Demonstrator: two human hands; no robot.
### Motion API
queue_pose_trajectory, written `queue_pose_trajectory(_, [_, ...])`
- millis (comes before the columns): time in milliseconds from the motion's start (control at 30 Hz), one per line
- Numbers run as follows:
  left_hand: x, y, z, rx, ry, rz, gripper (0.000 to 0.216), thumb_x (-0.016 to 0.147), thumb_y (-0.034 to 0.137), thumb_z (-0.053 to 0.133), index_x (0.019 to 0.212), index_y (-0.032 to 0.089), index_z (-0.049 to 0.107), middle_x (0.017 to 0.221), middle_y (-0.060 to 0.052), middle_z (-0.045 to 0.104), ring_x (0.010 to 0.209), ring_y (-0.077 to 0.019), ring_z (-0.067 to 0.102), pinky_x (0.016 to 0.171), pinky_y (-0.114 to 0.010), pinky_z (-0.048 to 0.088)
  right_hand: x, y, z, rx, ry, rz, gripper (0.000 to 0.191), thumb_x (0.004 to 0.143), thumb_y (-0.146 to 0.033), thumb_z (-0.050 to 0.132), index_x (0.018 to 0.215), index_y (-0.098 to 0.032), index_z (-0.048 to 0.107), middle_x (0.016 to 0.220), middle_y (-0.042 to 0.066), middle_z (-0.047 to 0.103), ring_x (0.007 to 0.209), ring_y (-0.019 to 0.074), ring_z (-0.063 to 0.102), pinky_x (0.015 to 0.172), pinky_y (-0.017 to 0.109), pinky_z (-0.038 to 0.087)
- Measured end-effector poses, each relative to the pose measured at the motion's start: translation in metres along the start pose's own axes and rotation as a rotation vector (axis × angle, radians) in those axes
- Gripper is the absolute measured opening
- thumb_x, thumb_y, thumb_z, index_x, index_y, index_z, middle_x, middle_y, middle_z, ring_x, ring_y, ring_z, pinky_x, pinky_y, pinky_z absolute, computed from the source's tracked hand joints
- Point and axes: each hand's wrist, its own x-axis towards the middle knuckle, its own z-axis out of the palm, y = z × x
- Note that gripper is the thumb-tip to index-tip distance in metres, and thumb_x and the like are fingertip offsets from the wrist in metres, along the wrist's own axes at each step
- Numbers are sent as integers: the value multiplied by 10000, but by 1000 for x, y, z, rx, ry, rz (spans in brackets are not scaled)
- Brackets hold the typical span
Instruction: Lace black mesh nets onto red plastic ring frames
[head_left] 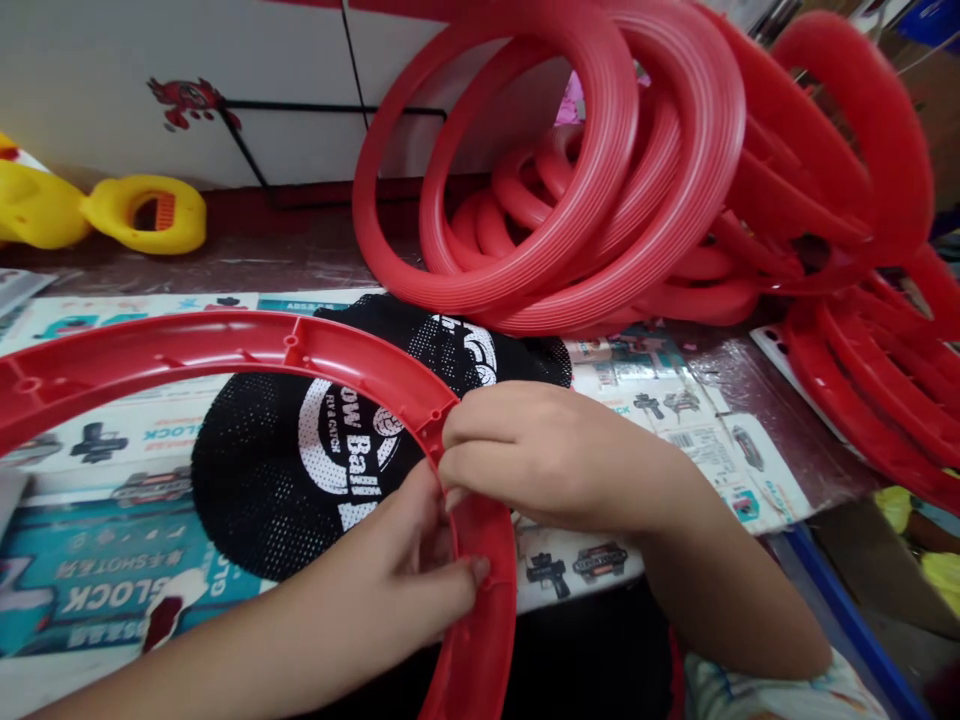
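Note:
A red plastic ring half point(247, 340) lies with its hollow, ribbed side up, small pegs standing inside the channel. My left hand point(427, 580) grips its near right stretch, thumb on the channel and fingers under the inner edge. Curled over the same stretch, just above the left thumb, my right hand point(540, 455) is closed against the ring; its fingertips are partly hidden at the inner rim. Beneath the ring spreads a black mesh cloth point(255, 490) with white lettering, partly covered by the ring.
Finished-looking red rings point(502, 290) lean in a pile at the back. More red ring halves point(855, 370) are heaped at the right. Yellow plastic pieces point(150, 240) lie back left, before a white panel point(300, 60). Printed cardboard point(172, 550) covers the worktable.

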Motion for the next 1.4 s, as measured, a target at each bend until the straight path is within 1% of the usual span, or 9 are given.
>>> queue_pose_trajectory(167, [0,2,2,-39,17,26,472,795,179,634,1213,240,424,900,4,570,769,-127,557,631,-214,462,3,9,6,104,13,-7,204,929,-136,477,830,-99,651,854,50,610,778,126,502,711,227,410])
queue_pose_trajectory(333, [-2,6,1,-158,5,-60,573,755,283,721,1251,271,434,944,-19,614,772,-168,613,649,-274,493,3,12,7,85,35,7,208,932,-148,472,845,-109,656,874,63,645,789,139,520,717,246,431])
queue_pose_trajectory(433, [1,7,-2,-208,63,39,546,759,380,724,1216,234,461,991,-49,621,889,-208,627,766,-331,499,3,9,7,96,26,0,171,900,-99,493,862,-109,659,893,64,652,807,143,528,724,247,439])
queue_pose_trajectory(500, [6,4,-4,-195,155,105,498,770,409,705,1163,211,474,937,-48,623,869,-197,626,763,-321,492,3,7,7,126,13,-12,145,874,-79,520,877,-108,663,907,60,656,826,145,537,745,249,447])
queue_pose_trajectory(667, [14,-3,-3,-46,221,179,414,699,300,732,1014,196,485,814,-12,612,705,-147,599,624,-255,458,1,5,2,139,-51,-13,131,864,-105,552,856,-120,683,878,44,663,796,146,545,741,249,453])
queue_pose_trajectory(833, [10,3,-5,148,261,144,328,729,213,629,1006,195,455,862,-15,621,789,-172,606,663,-269,474,0,2,-5,172,-176,46,155,871,-110,543,900,-103,695,896,59,676,818,142,584,759,242,452])
queue_pose_trajectory(967, [8,4,-12,284,173,108,396,743,146,554,1110,198,416,953,-26,628,889,-195,602,752,-313,483,-1,0,-10,93,-186,130,145,865,-123,547,830,-118,688,820,44,671,731,133,570,669,244,426])
queue_pose_trajectory(1167, [7,2,-15,331,69,95,537,753,98,516,1247,228,352,1090,-31,599,970,-188,588,837,-321,474,-2,-6,-8,58,-74,217,156,890,-156,526,813,-120,657,776,32,649,684,130,555,600,238,391])
queue_pose_trajectory(1400, [1,1,-6,260,-31,19,516,810,175,566,1274,233,349,951,-12,603,823,-157,592,677,-248,471,1,1,0,121,-21,133,173,899,-151,540,809,-115,683,802,36,663,728,111,565,627,214,403])
